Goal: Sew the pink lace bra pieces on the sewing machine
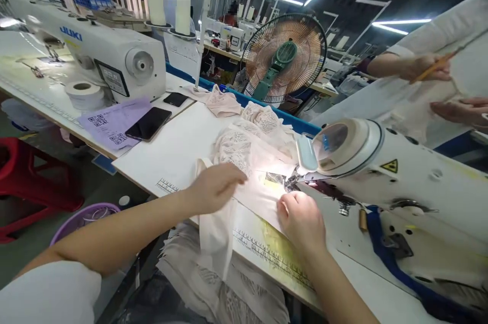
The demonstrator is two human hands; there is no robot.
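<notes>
My left hand (215, 186) lies flat on a pale pink fabric piece (249, 189), fingers stretched toward the needle. My right hand (299, 217) is curled, knuckles up, pressing the same fabric's edge just before the presser foot (292, 181) of a white sewing machine (400, 181). The lit needle area shows between both hands. Lace parts of the garment (244, 148) bunch behind the needle, and more fabric hangs off the table's front edge into my lap.
A second sewing machine (95, 47) stands at the left with a tape roll (82, 92), purple papers (114, 120) and a black phone (148, 123). A fan (284, 57) stands behind. Another person's hands (427, 67) hold a pencil at the right. Red stool (26, 171) on the floor.
</notes>
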